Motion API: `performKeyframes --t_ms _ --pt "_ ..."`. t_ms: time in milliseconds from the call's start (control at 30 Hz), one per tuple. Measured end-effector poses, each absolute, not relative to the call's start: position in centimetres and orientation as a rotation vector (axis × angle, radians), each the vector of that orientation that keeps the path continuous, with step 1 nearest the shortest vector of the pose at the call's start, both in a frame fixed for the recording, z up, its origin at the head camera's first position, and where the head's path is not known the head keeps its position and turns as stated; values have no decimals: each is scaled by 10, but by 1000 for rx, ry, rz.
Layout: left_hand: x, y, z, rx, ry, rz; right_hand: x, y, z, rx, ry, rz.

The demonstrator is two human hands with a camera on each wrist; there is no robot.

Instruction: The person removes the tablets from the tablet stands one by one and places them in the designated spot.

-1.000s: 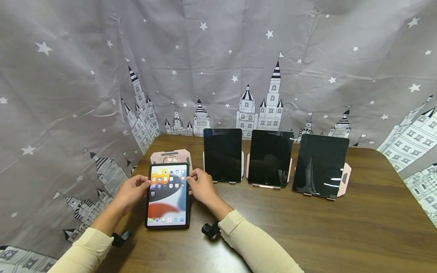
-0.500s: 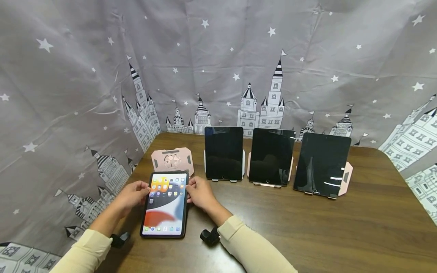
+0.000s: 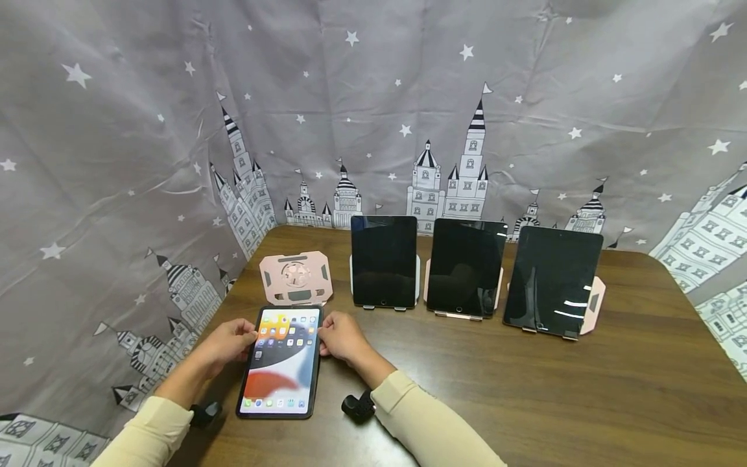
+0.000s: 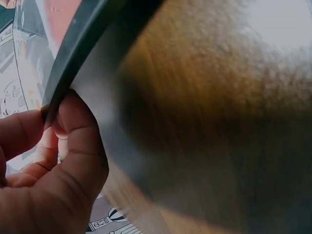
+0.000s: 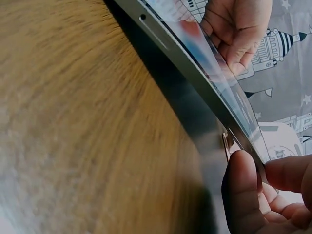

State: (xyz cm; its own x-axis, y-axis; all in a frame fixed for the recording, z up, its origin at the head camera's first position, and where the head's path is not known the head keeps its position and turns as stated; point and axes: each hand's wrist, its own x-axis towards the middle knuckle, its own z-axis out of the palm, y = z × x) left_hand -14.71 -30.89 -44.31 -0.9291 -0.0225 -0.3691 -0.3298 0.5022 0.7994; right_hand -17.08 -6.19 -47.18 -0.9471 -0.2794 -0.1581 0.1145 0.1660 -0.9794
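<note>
In the head view a tablet point(image 3: 280, 363) with a lit screen of app icons is at the front left, its far edge tipped up off the table. My left hand point(image 3: 227, 344) pinches its left edge near the upper part. On the opposite edge, my right hand point(image 3: 343, 337) pinches it between thumb and fingers. Both wrist views show a gap between the tablet's rim point(image 5: 195, 83) and the wood. Just beyond the tablet stands a pink stand point(image 3: 279, 285) with a round cut-out, bearing nothing.
To the right, three tablets with dark screens lean on stands in a row: the left one point(image 3: 384, 263), the middle one point(image 3: 465, 267) and the right one point(image 3: 552, 282). A grey curtain point(image 3: 327, 97) with castles and stars hangs behind the wooden table point(image 3: 467, 389).
Both hands have drawn the lit tablet toward the person and lowered it, off the pink stand, which now shows fully. The three dark tablets have stayed put.
</note>
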Motion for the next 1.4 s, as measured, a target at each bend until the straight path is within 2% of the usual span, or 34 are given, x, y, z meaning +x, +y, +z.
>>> performKeyframes --t_ms 667,967,1400 --pt "-149 -311 -452 -331 2519 1254 -174 -68 -474 -232 2407 -1590" --pt "-153 -310 -451 -439 2443 1265 -172 -67 -480 -262 2491 -1568" --pt "-154 -306 -450 -445 2478 1214 -173 -63 -478 -251 2400 -1624"
